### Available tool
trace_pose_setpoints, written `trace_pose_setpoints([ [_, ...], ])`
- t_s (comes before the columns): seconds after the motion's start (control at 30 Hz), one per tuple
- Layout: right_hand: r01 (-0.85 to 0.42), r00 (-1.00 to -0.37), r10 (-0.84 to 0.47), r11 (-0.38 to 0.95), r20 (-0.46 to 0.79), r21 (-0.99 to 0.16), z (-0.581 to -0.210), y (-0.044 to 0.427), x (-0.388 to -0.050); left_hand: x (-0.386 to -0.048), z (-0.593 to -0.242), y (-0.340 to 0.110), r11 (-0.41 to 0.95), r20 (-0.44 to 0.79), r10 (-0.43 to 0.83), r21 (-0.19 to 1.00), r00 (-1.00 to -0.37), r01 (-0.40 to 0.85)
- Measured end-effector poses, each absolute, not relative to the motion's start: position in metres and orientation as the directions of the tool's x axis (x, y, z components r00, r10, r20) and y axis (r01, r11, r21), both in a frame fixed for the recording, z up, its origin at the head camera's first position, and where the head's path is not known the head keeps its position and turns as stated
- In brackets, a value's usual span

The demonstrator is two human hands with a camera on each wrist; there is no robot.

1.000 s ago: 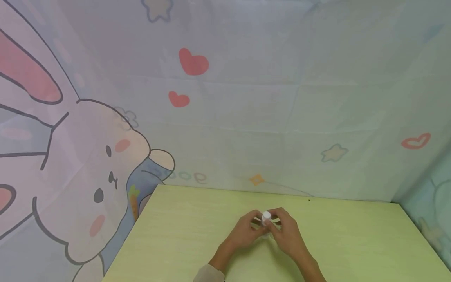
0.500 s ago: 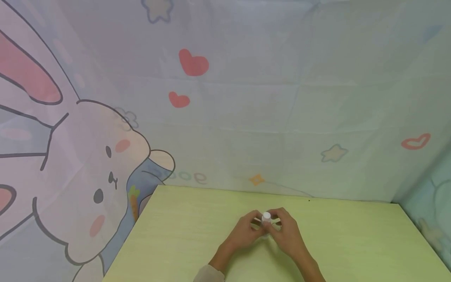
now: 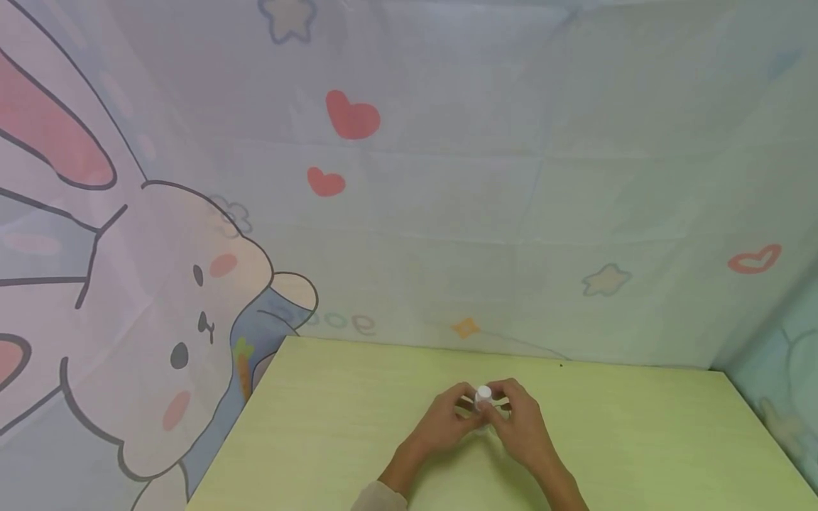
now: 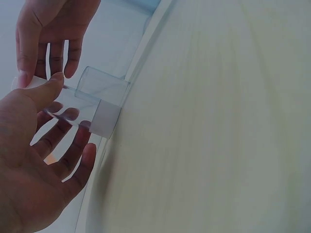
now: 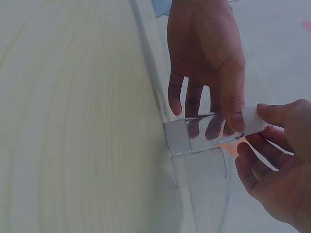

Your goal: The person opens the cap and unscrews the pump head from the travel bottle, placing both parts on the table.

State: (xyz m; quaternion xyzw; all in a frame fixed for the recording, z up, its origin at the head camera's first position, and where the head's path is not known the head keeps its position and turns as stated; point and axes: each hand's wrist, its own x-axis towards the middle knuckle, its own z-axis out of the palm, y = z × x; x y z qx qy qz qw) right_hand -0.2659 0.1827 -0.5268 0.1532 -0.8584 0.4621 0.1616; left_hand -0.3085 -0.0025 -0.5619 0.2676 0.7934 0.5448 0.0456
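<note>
Left hand grips upright bottle; right hand pinches white cap; clear cup beside, between side edges of table

Looks like a staged booth: behind the wood-grained surface hangs a creased backdrop printed with hearts; left of the surface, a cartoon rabbit.

The bottle is clear — cap white, table yellow-green.

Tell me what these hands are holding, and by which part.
One clear bottle, in both hands: the left hand grips its transparent body, while the right hand pinches its white cap.
</note>
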Motion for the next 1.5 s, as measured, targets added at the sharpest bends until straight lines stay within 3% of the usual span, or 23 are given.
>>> trace_pose_setpoints([
  [0.63,-0.482,-0.863,-0.146,0.523,0.483,-0.704,-0.5265,0.1821,-0.2655,-0.3102,-0.5629,-0.0029,0.273,0.221,0.47,0.884,-0.855,0.379],
  [1.5,-0.4,-0.904,-0.095,0.535,0.417,-0.744,-0.5294,0.1808,-0.2669,-0.3075,-0.5619,-0.0018,0.266,0.211,0.465,0.893,-0.86,0.363],
])
